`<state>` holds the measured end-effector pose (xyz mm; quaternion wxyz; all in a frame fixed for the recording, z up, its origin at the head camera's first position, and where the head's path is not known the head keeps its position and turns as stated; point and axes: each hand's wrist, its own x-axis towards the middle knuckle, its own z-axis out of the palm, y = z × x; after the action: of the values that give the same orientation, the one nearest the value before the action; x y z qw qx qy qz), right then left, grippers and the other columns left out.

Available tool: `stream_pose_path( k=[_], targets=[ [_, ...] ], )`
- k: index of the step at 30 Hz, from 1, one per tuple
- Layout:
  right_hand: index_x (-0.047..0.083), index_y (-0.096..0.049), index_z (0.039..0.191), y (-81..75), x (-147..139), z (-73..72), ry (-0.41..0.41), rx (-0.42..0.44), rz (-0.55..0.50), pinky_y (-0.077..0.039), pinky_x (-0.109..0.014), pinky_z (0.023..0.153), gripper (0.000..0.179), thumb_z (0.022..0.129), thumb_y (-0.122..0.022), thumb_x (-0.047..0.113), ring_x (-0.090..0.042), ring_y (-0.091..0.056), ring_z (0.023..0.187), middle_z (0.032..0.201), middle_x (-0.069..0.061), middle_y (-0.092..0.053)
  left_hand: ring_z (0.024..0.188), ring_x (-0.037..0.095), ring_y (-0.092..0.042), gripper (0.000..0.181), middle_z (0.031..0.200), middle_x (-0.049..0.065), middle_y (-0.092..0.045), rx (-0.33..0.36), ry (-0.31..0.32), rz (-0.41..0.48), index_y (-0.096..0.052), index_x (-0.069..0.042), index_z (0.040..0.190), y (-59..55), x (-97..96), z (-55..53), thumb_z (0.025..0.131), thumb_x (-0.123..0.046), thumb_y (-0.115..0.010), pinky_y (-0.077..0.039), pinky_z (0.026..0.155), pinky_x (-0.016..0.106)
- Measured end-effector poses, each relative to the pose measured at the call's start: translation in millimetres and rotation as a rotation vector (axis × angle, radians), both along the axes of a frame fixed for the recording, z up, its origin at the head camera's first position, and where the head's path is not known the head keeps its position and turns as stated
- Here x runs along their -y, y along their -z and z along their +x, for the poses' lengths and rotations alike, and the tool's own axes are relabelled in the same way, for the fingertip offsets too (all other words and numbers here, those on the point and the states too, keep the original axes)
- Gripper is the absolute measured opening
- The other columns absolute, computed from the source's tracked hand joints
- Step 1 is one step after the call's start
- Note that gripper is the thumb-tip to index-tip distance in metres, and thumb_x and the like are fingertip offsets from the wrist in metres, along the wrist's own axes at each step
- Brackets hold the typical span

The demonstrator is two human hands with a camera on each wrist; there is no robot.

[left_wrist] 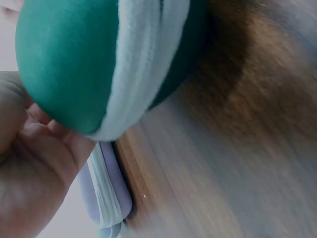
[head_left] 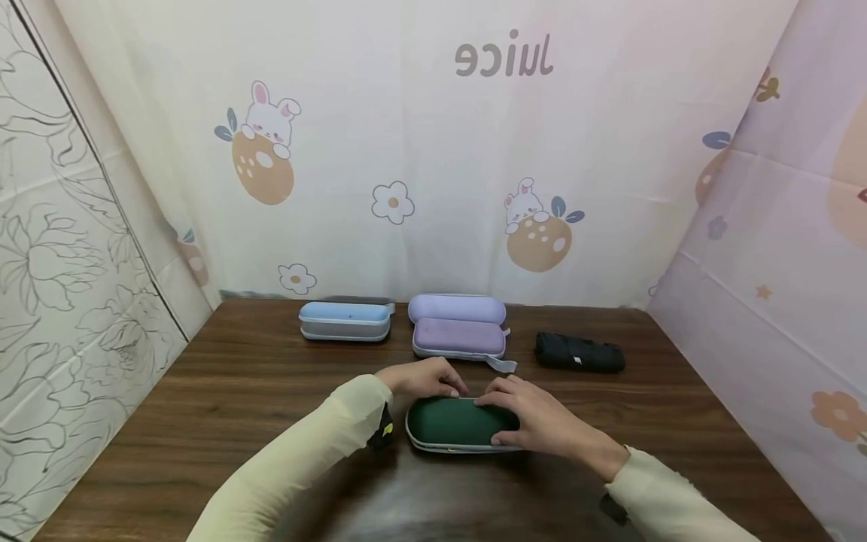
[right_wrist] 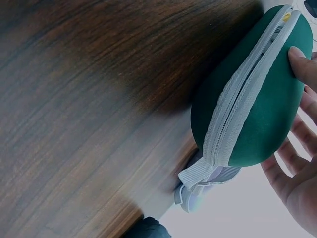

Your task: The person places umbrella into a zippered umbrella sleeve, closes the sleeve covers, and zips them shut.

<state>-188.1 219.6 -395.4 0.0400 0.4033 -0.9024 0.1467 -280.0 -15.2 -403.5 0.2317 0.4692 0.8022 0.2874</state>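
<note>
A dark green zippered case with a pale zipper band lies lengthwise on the table. My right hand grips its right part from above, thumb on the near side and fingers toward the far edge. In the right wrist view the thumb presses the green shell, with the other fingers spread behind it. Curled fingers of my left hand are at the case's far edge. The left wrist view shows that hand beside the case's rounded end; its fingertips are partly hidden, so any pinch is unclear.
Behind the green case are a purple case with a loop strap and a lilac case. To their left sits a blue and grey case. A folded black pouch-like bundle lies right. Printed curtains border the wooden table.
</note>
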Motion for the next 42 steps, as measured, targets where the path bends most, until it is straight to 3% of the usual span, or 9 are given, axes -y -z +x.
stream_pose_path(
  k=[7,12,20,25,35,42],
  targets=[
    [0.016,-0.063,0.120,-2.5,2,-1.6,-0.010,0.007,0.023,-0.047,-0.036,0.085,0.049,0.077,-0.081,0.032,-0.013,-0.052,0.103,0.114,0.006,-0.054,0.081,0.002,-0.059,0.025,0.096,0.001,-0.069,-0.112,-0.015,-0.130,-0.072,-0.004,0.104,-3.8,-10.6,2.1,0.095,0.004,-0.050,-0.047,0.072,0.017],
    [0.015,-0.063,0.119,-4.1,3,-2.2,-0.010,0.011,0.035,-0.046,-0.037,0.085,0.048,0.077,-0.080,0.031,-0.013,-0.052,0.103,0.114,0.006,-0.053,0.071,0.005,-0.056,0.026,0.090,-0.002,-0.067,-0.143,-0.029,-0.210,-0.072,-0.006,0.103,-6.6,-17.9,1.4,0.096,0.001,-0.048,-0.046,0.068,0.018],
    [0.016,-0.062,0.120,-4.8,5,-1.9,-0.015,0.023,0.036,-0.046,-0.037,0.086,0.049,0.078,-0.080,0.032,-0.012,-0.051,0.104,0.114,0.006,-0.053,0.063,0.002,-0.050,0.013,0.073,-0.005,-0.063,-0.126,-0.033,-0.117,-0.073,-0.006,0.087,-1.0,-12.2,-8.0,0.093,-0.007,-0.061,-0.043,0.061,0.017],
    [0.015,-0.062,0.121,-5.3,4,-1.8,-0.013,0.031,0.040,-0.046,-0.037,0.086,0.049,0.078,-0.079,0.032,-0.012,-0.051,0.104,0.115,0.006,-0.053,0.067,0.001,-0.052,0.012,0.079,-0.002,-0.067,-0.153,-0.006,-0.083,-0.073,-0.004,0.088,2.9,-4.6,-8.4,0.092,-0.003,-0.062,-0.045,0.064,0.017],
    [0.024,-0.057,0.134,-7.1,3,-2.8,-0.060,0.011,0.120,-0.045,-0.040,0.085,0.055,0.083,-0.075,0.032,-0.016,-0.051,0.104,0.121,0.002,-0.056,0.072,0.002,-0.053,0.017,0.081,-0.013,-0.060,-0.410,-0.051,-0.162,-0.068,-0.020,0.087,10.5,5.3,-1.7,0.097,-0.015,-0.056,-0.044,0.065,0.019],
    [0.025,-0.054,0.136,-7.0,3,-2.5,-0.023,0.033,0.154,-0.044,-0.046,0.088,0.054,0.085,-0.072,0.033,-0.019,-0.053,0.107,0.124,0.001,-0.058,0.084,0.003,-0.059,0.016,0.087,-0.012,-0.064,-0.529,-0.078,-0.182,-0.070,-0.021,0.089,16.6,33.5,2.5,0.095,-0.014,-0.058,-0.049,0.071,0.025]
  ],
)
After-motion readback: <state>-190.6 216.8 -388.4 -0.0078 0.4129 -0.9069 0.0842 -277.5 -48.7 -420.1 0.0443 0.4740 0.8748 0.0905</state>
